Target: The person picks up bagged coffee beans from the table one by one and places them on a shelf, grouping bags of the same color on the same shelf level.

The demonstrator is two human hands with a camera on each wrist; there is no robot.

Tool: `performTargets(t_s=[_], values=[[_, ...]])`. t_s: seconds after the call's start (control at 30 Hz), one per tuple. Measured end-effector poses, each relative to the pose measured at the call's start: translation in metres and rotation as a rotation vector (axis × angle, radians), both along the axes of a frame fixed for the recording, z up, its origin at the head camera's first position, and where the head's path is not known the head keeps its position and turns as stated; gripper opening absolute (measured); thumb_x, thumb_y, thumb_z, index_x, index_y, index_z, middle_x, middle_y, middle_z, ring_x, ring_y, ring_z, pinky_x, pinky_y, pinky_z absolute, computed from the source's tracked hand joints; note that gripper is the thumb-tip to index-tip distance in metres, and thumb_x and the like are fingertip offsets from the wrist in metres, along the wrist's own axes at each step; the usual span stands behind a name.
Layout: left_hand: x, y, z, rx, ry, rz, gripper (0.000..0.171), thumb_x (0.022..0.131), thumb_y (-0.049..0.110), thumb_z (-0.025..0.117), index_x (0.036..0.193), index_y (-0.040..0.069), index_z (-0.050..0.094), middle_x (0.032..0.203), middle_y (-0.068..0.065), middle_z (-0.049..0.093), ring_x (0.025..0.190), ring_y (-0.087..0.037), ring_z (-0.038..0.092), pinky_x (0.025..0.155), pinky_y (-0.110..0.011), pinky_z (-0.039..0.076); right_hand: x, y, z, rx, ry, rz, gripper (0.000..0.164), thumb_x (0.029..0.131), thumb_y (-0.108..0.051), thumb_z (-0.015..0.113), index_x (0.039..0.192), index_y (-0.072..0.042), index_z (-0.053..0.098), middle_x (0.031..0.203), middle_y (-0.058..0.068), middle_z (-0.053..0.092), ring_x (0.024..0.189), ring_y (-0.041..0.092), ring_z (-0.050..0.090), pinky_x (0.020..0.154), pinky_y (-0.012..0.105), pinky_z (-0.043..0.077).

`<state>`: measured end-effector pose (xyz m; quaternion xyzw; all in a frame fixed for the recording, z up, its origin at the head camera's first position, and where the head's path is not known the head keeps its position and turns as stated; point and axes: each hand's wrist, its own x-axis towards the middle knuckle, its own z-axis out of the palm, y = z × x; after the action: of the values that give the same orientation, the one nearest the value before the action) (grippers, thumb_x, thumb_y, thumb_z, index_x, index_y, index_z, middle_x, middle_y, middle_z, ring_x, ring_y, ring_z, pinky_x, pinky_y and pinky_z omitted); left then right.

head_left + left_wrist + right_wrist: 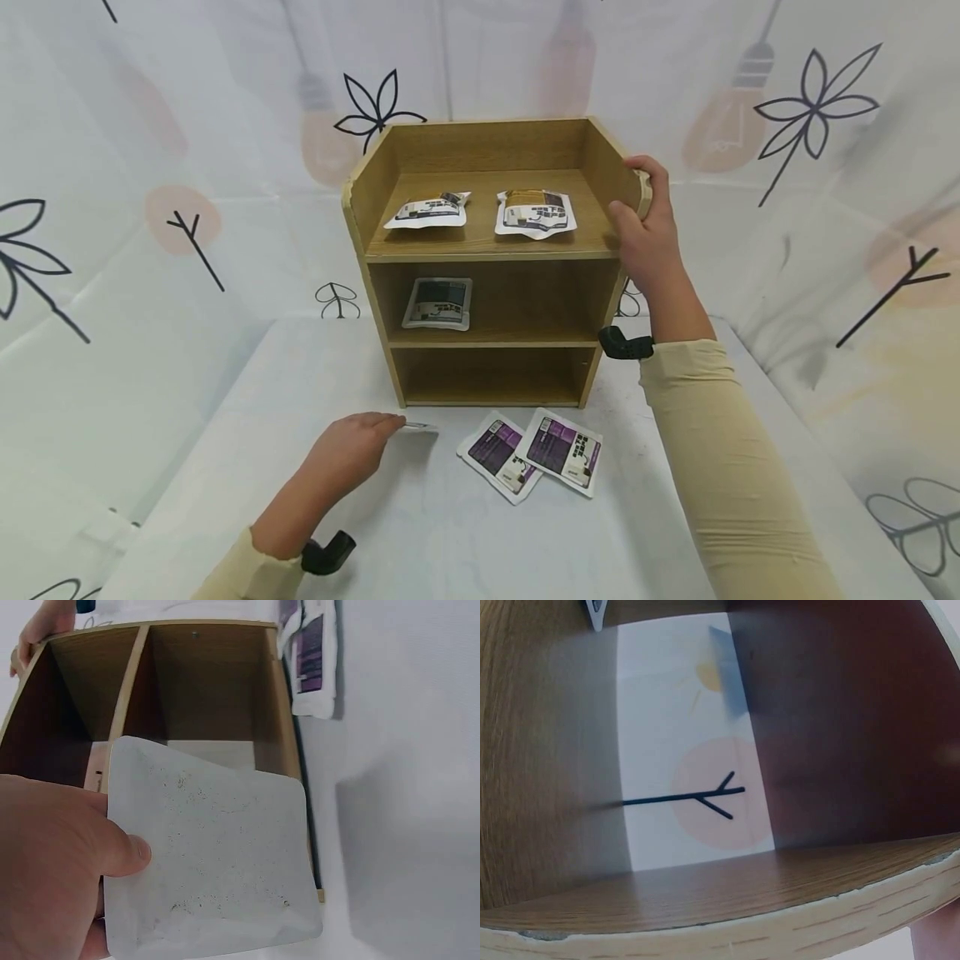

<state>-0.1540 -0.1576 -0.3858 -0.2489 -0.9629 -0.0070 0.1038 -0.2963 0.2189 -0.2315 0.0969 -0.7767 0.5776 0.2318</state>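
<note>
My left hand [351, 450] pinches a flat sealed packet [217, 855] by its edge, low in front of a wooden shelf [491, 257]. In the left wrist view the thumb lies over the packet's plain white face; its other face is hidden. The right hand [651, 229] grips the upper right side panel of the shelf. Two purple-and-white packets [558, 452] lie overlapping on the table near the shelf's front. On the top tier sit two brown-and-white packets [536, 214], side by side. One dark-green packet [438, 302] is at the left of the middle tier.
The shelf stands on a white-covered table [480, 550] against a patterned cloth backdrop [480, 58]. Its bottom tier [491, 375] is just above the tabletop. The right wrist view shows the shelf's curved side edge [727, 937] close up.
</note>
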Motion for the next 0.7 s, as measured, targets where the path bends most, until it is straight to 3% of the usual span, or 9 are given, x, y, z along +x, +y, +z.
performTargets(t_s=[0.27, 0.7], values=[[0.001, 0.001, 0.01, 0.021, 0.089, -0.02, 0.031, 0.085, -0.003, 0.066, 0.111, 0.011, 0.07, 0.105, -0.003, 0.075, 0.097, -0.019, 0.071, 0.083, -0.035, 0.058, 0.001, -0.001, 0.0, -0.007, -0.001, -0.001, 0.048, 0.097, -0.019, 0.039, 0.136, -0.046, 0.033, 0.147, 0.002, 0.032, 0.125, 0.019, 0.039, 0.1, 0.041, 0.035], [0.004, 0.005, 0.031, 0.039, 0.134, -0.012, 0.033, 0.082, -0.004, 0.069, 0.111, 0.012, 0.071, 0.106, -0.003, 0.075, 0.098, -0.019, 0.071, 0.084, -0.035, 0.058, 0.003, -0.002, 0.001, -0.014, -0.007, -0.002, 0.048, 0.096, -0.019, 0.038, 0.134, -0.048, 0.033, 0.147, 0.001, 0.031, 0.126, 0.019, 0.038, 0.101, 0.042, 0.034]])
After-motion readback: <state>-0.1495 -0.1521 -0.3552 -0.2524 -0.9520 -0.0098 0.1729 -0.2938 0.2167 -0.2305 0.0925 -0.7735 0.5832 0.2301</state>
